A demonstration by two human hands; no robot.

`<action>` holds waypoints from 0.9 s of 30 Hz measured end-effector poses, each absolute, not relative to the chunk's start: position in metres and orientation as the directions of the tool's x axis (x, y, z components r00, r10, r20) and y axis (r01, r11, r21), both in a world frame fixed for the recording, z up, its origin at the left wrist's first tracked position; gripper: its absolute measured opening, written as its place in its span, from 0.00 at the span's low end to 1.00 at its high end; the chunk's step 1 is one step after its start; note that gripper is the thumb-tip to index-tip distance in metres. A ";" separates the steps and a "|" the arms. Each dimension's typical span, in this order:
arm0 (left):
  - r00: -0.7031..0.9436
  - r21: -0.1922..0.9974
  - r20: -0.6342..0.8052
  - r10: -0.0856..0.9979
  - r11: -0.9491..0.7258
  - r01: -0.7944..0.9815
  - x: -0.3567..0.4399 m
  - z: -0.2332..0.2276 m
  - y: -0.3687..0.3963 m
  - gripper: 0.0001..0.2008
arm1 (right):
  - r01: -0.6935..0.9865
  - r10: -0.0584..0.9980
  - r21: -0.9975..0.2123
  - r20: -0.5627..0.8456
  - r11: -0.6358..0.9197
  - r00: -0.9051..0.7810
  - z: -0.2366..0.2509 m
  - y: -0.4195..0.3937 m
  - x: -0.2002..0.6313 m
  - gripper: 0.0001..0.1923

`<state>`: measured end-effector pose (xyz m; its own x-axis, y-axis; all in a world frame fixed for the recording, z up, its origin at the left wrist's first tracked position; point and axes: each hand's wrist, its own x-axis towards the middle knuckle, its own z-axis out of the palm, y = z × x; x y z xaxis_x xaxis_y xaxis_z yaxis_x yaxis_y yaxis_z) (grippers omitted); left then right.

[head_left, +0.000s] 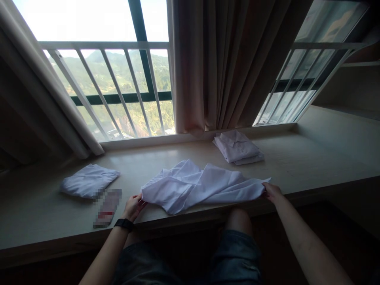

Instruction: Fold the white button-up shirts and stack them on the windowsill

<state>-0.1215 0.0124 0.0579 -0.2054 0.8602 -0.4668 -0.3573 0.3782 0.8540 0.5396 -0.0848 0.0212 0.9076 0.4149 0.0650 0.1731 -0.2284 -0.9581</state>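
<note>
A white shirt (pixel 196 184) lies loosely bunched and partly folded along the front of the window ledge, stretched between both hands. At its left end, my left hand (pixel 135 206) pinches the edge of the cloth; a black watch is on that wrist. My right hand (pixel 271 192) grips the narrow right end, with a small tip of fabric sticking out past the fingers. Most of the cloth rests on the ledge, its lower left part near the front edge. Parts of the fingertips are hidden by the fabric.
A stack of folded white shirts (pixel 237 146) sits at the back right, a collar on top. Another folded white garment (pixel 89 180) lies on the left, beside a blurred-out flat item (pixel 107 208). Curtains (pixel 190 71) and a railed window stand behind the wooden ledge (pixel 285 154).
</note>
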 end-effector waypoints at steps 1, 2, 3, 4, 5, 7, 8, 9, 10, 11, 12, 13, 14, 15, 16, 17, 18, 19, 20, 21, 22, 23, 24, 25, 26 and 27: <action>-0.209 0.862 -0.471 0.857 0.397 -0.314 -0.121 0.057 0.011 0.07 | 0.179 0.418 -0.943 0.047 -0.282 0.907 0.021 -0.083 0.535 0.09; -0.218 0.872 -0.470 0.855 0.412 -0.264 -0.120 0.056 0.009 0.07 | 0.199 0.420 -0.916 0.038 -0.347 0.907 0.023 -0.079 0.529 0.14; -0.230 0.882 -0.464 0.855 0.421 -0.212 -0.119 0.056 0.008 0.07 | 0.275 0.424 -0.868 0.083 -0.414 0.902 0.027 -0.074 0.520 0.20; -0.249 0.891 -0.453 0.856 0.425 -0.160 -0.118 0.055 0.007 0.07 | 0.386 0.445 -0.796 0.166 -0.466 0.880 0.033 -0.066 0.507 0.26; -0.277 0.901 -0.434 0.857 0.419 -0.115 -0.116 0.055 0.007 0.07 | 0.519 0.492 -0.693 0.265 -0.500 0.829 0.040 -0.056 0.490 0.29; -0.363 0.921 -0.371 0.855 0.388 -0.027 -0.111 0.054 0.006 0.08 | 0.759 0.669 -0.501 0.398 -0.415 0.628 0.053 -0.033 0.444 0.29; -0.409 0.931 -0.322 0.854 0.365 0.029 -0.109 0.054 0.006 0.09 | 0.832 0.767 -0.456 0.393 -0.316 0.506 0.058 -0.021 0.415 0.25; -0.443 0.937 -0.268 0.855 0.339 0.087 -0.106 0.053 0.006 0.10 | 0.875 0.853 -0.436 0.356 -0.211 0.383 0.062 -0.009 0.384 0.22; -0.457 0.939 -0.218 0.862 0.312 0.142 -0.104 0.054 0.005 0.12 | 0.894 0.922 -0.436 0.298 -0.101 0.249 0.064 0.002 0.352 0.20; -0.449 0.939 -0.176 0.876 0.286 0.190 -0.102 0.054 0.004 0.12 | 0.897 0.970 -0.441 0.228 0.023 0.088 0.064 0.012 0.321 0.19; -0.420 0.937 -0.147 0.896 0.262 0.231 -0.101 0.055 0.003 0.12 | 0.891 0.984 -0.438 0.167 0.122 -0.053 0.064 0.020 0.291 0.20; -0.377 0.934 -0.131 0.917 0.242 0.263 -0.100 0.056 0.001 0.11 | 0.891 0.985 -0.422 0.109 0.167 -0.133 0.062 0.026 0.264 0.22; -0.332 0.930 -0.128 0.935 0.229 0.286 -0.100 0.058 -0.002 0.10 | 0.897 0.982 -0.401 0.045 0.187 -0.184 0.060 0.031 0.240 0.26; -0.282 0.924 -0.126 0.951 0.216 0.314 -0.101 0.059 -0.006 0.08 | 0.910 0.979 -0.372 -0.012 0.183 -0.202 0.058 0.034 0.221 0.29; -0.240 0.914 -0.120 0.963 0.202 0.353 -0.102 0.060 -0.010 0.07 | 0.925 0.979 -0.342 -0.059 0.165 -0.196 0.057 0.037 0.206 0.29; -0.208 0.898 -0.105 0.973 0.183 0.401 -0.104 0.062 -0.015 0.05 | 0.937 0.979 -0.317 -0.092 0.144 -0.182 0.056 0.039 0.195 0.25; -0.186 0.878 -0.080 0.979 0.158 0.452 -0.106 0.063 -0.021 0.04 | 0.947 0.980 -0.297 -0.109 0.126 -0.164 0.057 0.041 0.187 0.19; -0.173 0.856 -0.048 0.984 0.130 0.501 -0.109 0.064 -0.026 0.04 | 0.952 0.983 -0.285 -0.112 0.111 -0.148 0.058 0.043 0.183 0.14; -0.165 0.836 -0.018 0.986 0.105 0.539 -0.111 0.065 -0.031 0.03 | 0.955 0.986 -0.278 -0.104 0.099 -0.132 0.061 0.045 0.180 0.13; -0.165 0.825 0.003 0.986 0.091 0.557 -0.113 0.065 -0.036 0.02 | 0.958 0.989 -0.274 -0.090 0.088 -0.117 0.065 0.047 0.179 0.13; -0.174 0.832 0.007 0.985 0.091 0.547 -0.114 0.066 -0.040 0.01 | 0.961 0.992 -0.266 -0.078 0.075 -0.099 0.071 0.049 0.179 0.15; -0.177 0.851 -0.015 0.984 0.106 0.514 -0.114 0.068 -0.043 0.04 | 0.963 0.996 -0.262 -0.057 0.057 -0.074 0.077 0.050 0.179 0.16; -0.174 0.875 -0.068 0.982 0.142 0.462 -0.113 0.070 -0.045 0.07 | 0.964 0.999 -0.264 -0.023 0.037 -0.045 0.086 0.051 0.178 0.17; -0.154 0.897 -0.150 0.977 0.200 0.395 -0.112 0.073 -0.047 0.09 | 0.962 1.000 -0.273 0.022 0.021 -0.016 0.095 0.050 0.177 0.18; -0.117 0.907 -0.256 0.960 0.280 0.316 -0.109 0.077 -0.049 0.12 | 0.957 0.997 -0.291 0.074 0.016 0.006 0.105 0.047 0.175 0.18; -0.051 0.900 -0.370 0.928 0.371 0.227 -0.106 0.082 -0.050 0.14 | 0.949 0.992 -0.314 0.129 0.029 0.013 0.116 0.042 0.172 0.17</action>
<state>-0.1058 -0.0504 0.0816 -0.0506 0.9277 -0.3698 0.2271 0.3712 0.9003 0.1723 0.0421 0.1156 0.0128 0.9915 0.1294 0.9491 0.0287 -0.3137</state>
